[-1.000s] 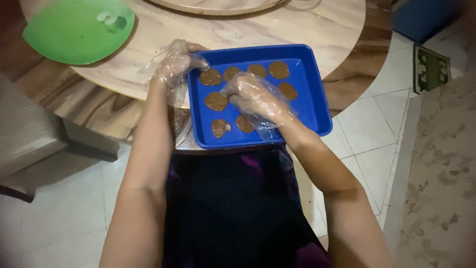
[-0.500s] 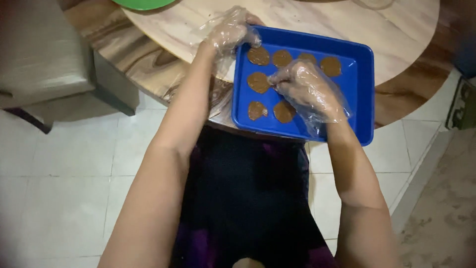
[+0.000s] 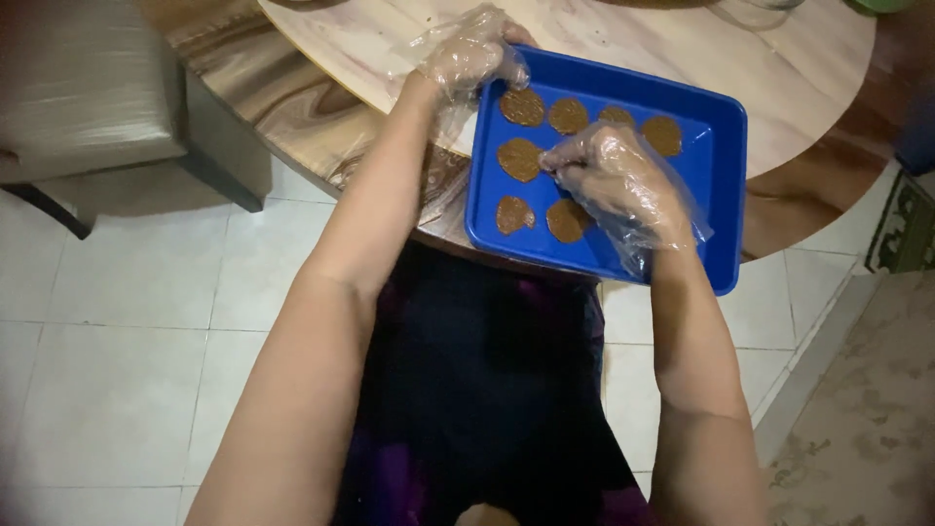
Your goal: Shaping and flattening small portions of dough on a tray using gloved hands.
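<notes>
— Gripping what, exactly?
— The left hand (image 3: 474,51), in a clear plastic glove, is closed on the far left corner of the blue tray (image 3: 726,156). The right hand (image 3: 614,180), gloved too, curls its fingertips (image 3: 557,161) onto a brown patty (image 3: 520,159).
— And the tray?
— On the round wooden table (image 3: 390,49), at its near edge, with more patties in rows. A grey chair (image 3: 88,88) stands left.

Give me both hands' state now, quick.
Left hand: gloved, gripping the blue tray at its corner.
Right hand: gloved, fingers on a brown patty.
</notes>
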